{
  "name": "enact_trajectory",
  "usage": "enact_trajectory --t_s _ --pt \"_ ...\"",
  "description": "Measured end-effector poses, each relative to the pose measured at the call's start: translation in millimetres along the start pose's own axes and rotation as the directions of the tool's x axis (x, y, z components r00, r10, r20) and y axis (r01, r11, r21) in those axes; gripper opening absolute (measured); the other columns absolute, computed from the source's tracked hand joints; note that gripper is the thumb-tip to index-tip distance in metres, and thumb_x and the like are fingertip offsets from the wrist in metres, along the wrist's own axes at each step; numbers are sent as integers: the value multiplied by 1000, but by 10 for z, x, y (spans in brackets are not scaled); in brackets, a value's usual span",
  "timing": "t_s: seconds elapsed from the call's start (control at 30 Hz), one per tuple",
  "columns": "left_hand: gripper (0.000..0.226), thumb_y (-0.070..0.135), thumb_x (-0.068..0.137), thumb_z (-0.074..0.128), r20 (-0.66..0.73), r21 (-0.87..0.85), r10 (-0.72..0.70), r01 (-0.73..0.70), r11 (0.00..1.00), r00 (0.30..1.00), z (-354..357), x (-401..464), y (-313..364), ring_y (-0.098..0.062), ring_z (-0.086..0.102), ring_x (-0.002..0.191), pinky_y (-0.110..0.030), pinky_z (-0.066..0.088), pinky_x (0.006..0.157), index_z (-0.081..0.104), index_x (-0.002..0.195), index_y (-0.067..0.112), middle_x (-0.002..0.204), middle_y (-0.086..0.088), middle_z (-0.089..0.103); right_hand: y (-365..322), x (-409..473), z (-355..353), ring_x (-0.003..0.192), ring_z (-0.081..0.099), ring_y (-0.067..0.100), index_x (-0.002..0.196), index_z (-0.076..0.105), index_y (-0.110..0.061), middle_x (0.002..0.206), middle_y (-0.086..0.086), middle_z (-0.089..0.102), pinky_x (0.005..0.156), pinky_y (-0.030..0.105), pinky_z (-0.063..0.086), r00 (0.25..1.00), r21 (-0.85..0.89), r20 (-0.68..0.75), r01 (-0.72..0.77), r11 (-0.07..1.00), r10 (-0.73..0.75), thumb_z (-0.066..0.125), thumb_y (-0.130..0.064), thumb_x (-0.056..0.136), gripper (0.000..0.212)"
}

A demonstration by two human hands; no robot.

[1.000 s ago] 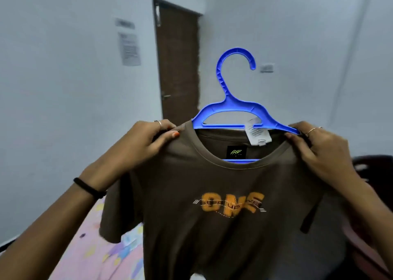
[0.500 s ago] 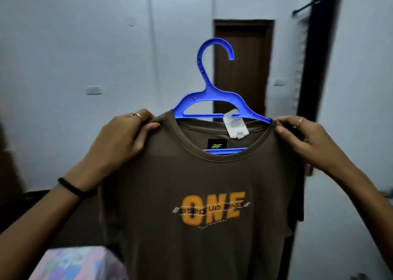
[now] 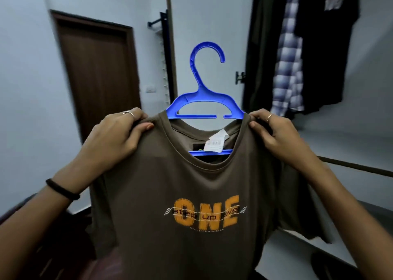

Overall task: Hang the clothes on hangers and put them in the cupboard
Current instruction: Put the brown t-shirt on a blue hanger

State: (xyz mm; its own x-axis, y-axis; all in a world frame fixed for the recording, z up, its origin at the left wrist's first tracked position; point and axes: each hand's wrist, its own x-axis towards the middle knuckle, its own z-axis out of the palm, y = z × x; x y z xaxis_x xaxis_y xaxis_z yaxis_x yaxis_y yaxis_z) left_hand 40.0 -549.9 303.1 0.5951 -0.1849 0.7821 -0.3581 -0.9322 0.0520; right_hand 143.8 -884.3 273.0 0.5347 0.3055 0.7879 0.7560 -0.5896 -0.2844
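Hands hold up a brown T-shirt (image 3: 191,190) on a blue hanger (image 3: 204,101): left hand (image 3: 114,139) and right hand (image 3: 278,135) each pinch a shoulder. Dark clothes (image 3: 302,52) hang behind, right of a brown door (image 3: 100,71).

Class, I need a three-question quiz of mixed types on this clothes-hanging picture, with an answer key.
1. True or false: the blue hanger is inside the neck of the brown T-shirt.
2. Where does each hand take its grip? A) the sleeves B) the shoulders C) the hem
3. Fill in: the large orange word printed on the chest is ____.

Key
1. True; its hook stands free above the collar.
2. B; the left hand and right hand each pinch a shoulder.
3. ONE
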Motion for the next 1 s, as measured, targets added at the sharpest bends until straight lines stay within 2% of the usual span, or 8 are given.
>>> enact_trajectory --t_s 0.07,0.13,0.23,0.37,0.57,0.7,0.83,1.0 --pt "41 52 88 37 34 -72 73 -71 995 997 245 196 -40 -15 63 78 -30 49 70 62 97 20 83 5 67 142 -32 -80 92 64 22 107 53 -34 93 -9 68 76 46 51 998 -109 -49 -36 993 31 40 -45 91 23" --pt "41 50 87 43 106 -140 145 -130 982 984 466 399 -105 -11 60 70 -12 40 64 63 96 16 77 6 65 276 -58 -157 93 65 29 106 52 -34 97 -3 70 73 45 51 992 -237 -121 -70 969 42 39 -45 90 25" --pt "32 44 85 48 192 -195 206 -168 966 960 811 694 -221 -2 52 62 -6 38 64 61 95 16 69 15 56 445 -20 -349 90 65 34 102 61 -26 97 3 71 66 37 47 970 -418 -235 -151 896 54 44 -36 90 24" --pt "15 38 88 57 197 -307 238 -171 936 951 1304 1092 -335 5 53 60 -8 38 61 54 90 24 65 17 54 633 197 -562 90 65 35 104 64 -18 97 5 71 68 38 48 943 -550 -331 -232 802 46 45 -31 90 27" --pt "10 26 90 63 141 -409 306 -226 884 942 1959 1578 -316 -2 54 63 -12 39 59 54 91 22 69 10 61 894 369 -721 89 60 32 103 64 -12 99 5 70 74 36 44 930 -643 -367 -261 720 9 47 -27 93 25" --pt "5 28 92 59 95 -505 286 -201 839 953 2222 1763 -152 -7 58 66 -21 41 61 55 91 25 71 4 65 1161 329 -870 83 62 33 95 65 -13 90 7 70 69 34 41 920 -702 -390 -319 636 32 41 -46 92 42" --pt "23 44 87 49 -99 -497 238 -255 829 966 2450 2047 154 -15 54 60 -32 35 59 58 90 23 59 10 56 1548 253 -1090 72 58 35 76 56 -13 71 11 62 56 32 30 878 -706 -466 -442 553 107 31 -62 88 56" --pt "28 42 85 48 -301 -419 260 -372 829 918 2795 2505 667 -34 63 71 -31 30 60 62 91 19 64 0 63 2030 139 -1395 77 56 37 84 46 -17 80 16 60 63 31 27 864 -683 -474 -481 550 167 39 -41 94 27"
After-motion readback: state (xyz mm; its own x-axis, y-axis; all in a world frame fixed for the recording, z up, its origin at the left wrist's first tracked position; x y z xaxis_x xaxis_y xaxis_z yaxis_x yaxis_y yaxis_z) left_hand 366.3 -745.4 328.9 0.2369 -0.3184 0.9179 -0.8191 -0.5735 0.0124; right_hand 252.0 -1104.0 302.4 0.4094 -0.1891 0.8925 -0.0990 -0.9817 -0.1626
